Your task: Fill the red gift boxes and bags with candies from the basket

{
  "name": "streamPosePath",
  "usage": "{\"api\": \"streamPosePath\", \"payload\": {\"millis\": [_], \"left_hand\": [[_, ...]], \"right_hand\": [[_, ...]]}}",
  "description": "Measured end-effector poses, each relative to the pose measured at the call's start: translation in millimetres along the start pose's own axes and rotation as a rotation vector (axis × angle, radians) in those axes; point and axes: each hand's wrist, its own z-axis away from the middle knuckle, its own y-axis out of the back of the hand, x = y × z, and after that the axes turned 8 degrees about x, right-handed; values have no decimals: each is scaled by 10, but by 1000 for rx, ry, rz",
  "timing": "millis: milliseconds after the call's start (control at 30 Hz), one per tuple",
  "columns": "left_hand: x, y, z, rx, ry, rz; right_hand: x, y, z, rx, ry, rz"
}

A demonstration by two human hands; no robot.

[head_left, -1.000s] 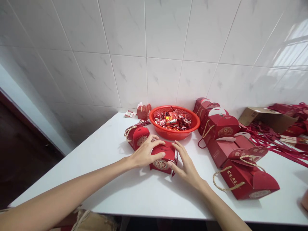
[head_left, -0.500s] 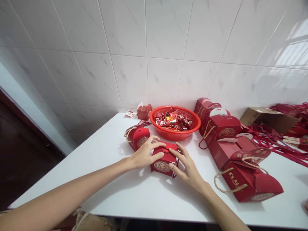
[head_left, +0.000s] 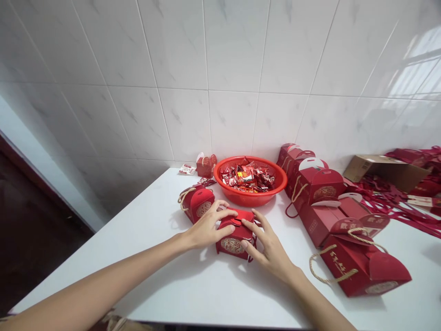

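Note:
A small red candy box [head_left: 233,247] with a round gold emblem on its front sits on the white table before me. My left hand [head_left: 211,225] grips its left side, with fingers on the top flaps and the thumb near the slot. From the right, my right hand [head_left: 268,243] holds the box, its index finger on the top flap and its thumb by the front corner. The top flaps lie folded over, with a slit between them. A dark red cord hangs at the box's right side. Just behind my left hand stands another red box [head_left: 198,204] with a rope handle.
Behind the box is a red plastic basket [head_left: 251,198] of wrapped candies. Several red gift boxes [head_left: 365,264] line the right side. Farther right lie a cardboard box [head_left: 382,168] and red ribbons [head_left: 409,216]. A small box [head_left: 206,165] and a card [head_left: 187,169] are near the wall.
The whole scene sits slightly lower in the picture, as the camera has tilted. Both hands stay on the candy box, with only slight finger movement.

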Motion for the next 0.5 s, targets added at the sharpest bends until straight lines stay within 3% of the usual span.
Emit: {"api": "streamPosePath", "payload": {"millis": [500], "left_hand": [[-21, 3, -3, 6, -31, -12]], "right_hand": [[-8, 7, -3, 3, -6, 0]]}}
